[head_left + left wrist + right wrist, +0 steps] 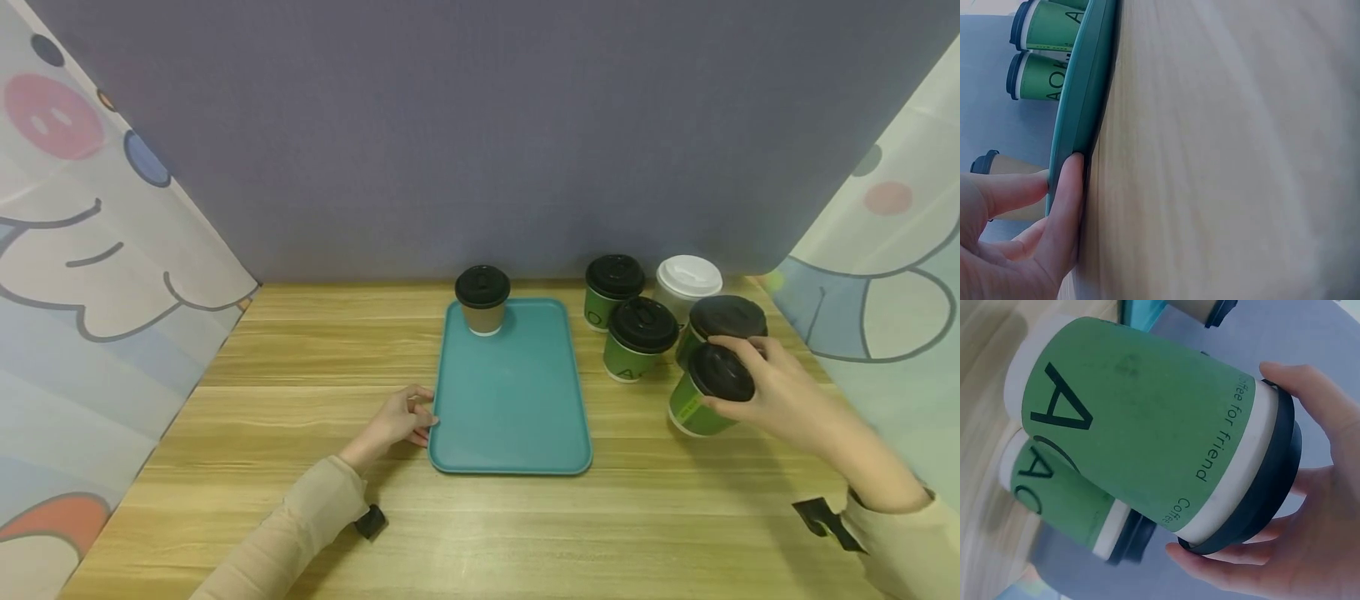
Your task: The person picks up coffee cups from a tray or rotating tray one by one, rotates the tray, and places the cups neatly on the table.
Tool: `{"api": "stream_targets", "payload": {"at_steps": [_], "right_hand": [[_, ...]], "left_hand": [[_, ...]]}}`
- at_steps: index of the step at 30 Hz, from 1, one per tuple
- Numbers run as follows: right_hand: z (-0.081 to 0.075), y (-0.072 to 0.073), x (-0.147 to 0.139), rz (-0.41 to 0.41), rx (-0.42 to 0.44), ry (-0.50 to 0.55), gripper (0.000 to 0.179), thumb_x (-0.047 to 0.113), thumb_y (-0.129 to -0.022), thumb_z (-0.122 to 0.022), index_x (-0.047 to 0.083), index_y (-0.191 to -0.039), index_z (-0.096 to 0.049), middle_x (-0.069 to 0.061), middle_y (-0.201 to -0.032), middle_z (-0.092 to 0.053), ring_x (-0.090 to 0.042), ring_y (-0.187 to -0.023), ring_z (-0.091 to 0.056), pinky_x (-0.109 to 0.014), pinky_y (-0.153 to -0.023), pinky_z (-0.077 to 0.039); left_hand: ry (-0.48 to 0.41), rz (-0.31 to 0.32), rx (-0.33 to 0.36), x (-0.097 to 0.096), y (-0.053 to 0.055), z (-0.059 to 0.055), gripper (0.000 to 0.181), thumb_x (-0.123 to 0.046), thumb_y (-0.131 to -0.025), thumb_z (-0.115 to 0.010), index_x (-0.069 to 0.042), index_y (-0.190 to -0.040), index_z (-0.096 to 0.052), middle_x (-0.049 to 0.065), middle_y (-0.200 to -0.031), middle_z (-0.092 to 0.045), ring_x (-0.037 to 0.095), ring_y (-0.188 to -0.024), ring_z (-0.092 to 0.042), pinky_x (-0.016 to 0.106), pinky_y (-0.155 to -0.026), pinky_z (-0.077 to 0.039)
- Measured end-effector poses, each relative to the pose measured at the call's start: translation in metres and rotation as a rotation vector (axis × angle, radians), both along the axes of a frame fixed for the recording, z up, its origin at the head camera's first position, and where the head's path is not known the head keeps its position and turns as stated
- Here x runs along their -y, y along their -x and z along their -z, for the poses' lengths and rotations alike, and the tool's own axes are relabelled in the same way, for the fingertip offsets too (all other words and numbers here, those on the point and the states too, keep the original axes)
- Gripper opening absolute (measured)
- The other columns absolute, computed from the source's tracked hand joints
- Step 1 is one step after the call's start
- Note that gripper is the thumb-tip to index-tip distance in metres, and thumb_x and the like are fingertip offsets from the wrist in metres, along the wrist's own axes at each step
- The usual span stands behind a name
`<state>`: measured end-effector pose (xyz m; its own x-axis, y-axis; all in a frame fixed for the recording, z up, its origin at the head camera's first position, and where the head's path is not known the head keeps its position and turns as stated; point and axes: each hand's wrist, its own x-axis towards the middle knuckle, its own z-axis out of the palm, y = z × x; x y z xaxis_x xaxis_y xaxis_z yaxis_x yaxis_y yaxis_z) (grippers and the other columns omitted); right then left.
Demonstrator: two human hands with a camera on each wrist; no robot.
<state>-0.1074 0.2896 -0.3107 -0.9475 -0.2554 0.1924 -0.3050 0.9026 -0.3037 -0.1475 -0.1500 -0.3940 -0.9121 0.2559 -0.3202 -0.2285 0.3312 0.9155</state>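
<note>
My left hand (396, 423) pinches the left rim of a teal tray (510, 392), thumb on one side and a finger on the other in the left wrist view. My right hand (791, 396) grips a green paper coffee cup (1147, 419) around its black lid (1272, 481). This cup tilts, and whether its base touches the table cannot be told. Right behind it stands another green cup (1063, 494) with a black lid. At the tray's far left corner is a brown cup (483, 318) with a black lid.
Two more green cups (628, 360) with black lids and a white-lidded cup (686, 279) stand right of the tray, near the grey back panel (480, 142). Cartoon-printed sheets (82, 350) flank the wooden table (315, 358) on both sides.
</note>
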Motion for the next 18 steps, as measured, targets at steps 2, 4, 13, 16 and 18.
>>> {"api": "stream_targets", "payload": {"at_steps": [2, 4, 13, 16, 18], "right_hand": [[0.002, -0.001, -0.005, 0.017, 0.004, -0.009, 0.076, 0.031, -0.067, -0.076, 0.003, -0.126, -0.036, -0.043, -0.107, -0.034, -0.055, -0.089, -0.041, -0.063, -0.06, -0.04], [0.005, -0.001, -0.01, 0.027, -0.018, -0.021, 0.077, 0.031, -0.066, -0.076, 0.003, -0.125, -0.037, -0.042, -0.105, -0.036, -0.054, -0.087, -0.042, -0.062, -0.058, -0.04], [0.016, 0.0, -0.028, 0.021, -0.086, 0.026, 0.077, 0.023, -0.062, -0.079, -0.004, -0.122, -0.039, -0.043, -0.105, -0.035, -0.053, -0.087, -0.039, -0.061, -0.058, -0.038], [0.017, 0.001, -0.033, 0.025, -0.066, 0.04, 0.076, 0.023, -0.064, -0.078, -0.005, -0.121, -0.038, -0.044, -0.107, -0.033, -0.054, -0.087, -0.038, -0.062, -0.058, -0.038], [0.018, 0.0, -0.036, 0.036, -0.044, 0.039, 0.075, 0.024, -0.065, -0.077, -0.005, -0.122, -0.037, -0.045, -0.109, -0.032, -0.056, -0.088, -0.036, -0.063, -0.059, -0.038]], "left_hand": [[-0.003, 0.0, 0.001, 0.0, 0.0, -0.001, 0.039, 0.007, -0.082, -0.052, 0.012, -0.118, -0.038, 0.014, -0.075, -0.053, 0.017, -0.054, -0.053, 0.033, -0.054, -0.056], [-0.004, 0.0, 0.001, 0.0, 0.0, 0.0, 0.039, 0.007, -0.082, -0.052, 0.012, -0.118, -0.038, 0.014, -0.075, -0.053, 0.017, -0.054, -0.053, 0.033, -0.053, -0.056], [-0.001, 0.002, -0.003, 0.001, 0.003, 0.007, 0.04, 0.007, -0.082, -0.053, 0.012, -0.119, -0.038, 0.014, -0.074, -0.053, 0.017, -0.053, -0.053, 0.034, -0.052, -0.055], [0.0, 0.006, 0.0, 0.001, 0.003, 0.007, 0.04, 0.007, -0.082, -0.053, 0.012, -0.119, -0.038, 0.014, -0.074, -0.053, 0.017, -0.053, -0.052, 0.034, -0.053, -0.056], [0.0, 0.008, -0.001, 0.001, 0.003, 0.006, 0.041, 0.007, -0.082, -0.053, 0.012, -0.119, -0.038, 0.013, -0.074, -0.053, 0.016, -0.053, -0.052, 0.034, -0.053, -0.056]]}}
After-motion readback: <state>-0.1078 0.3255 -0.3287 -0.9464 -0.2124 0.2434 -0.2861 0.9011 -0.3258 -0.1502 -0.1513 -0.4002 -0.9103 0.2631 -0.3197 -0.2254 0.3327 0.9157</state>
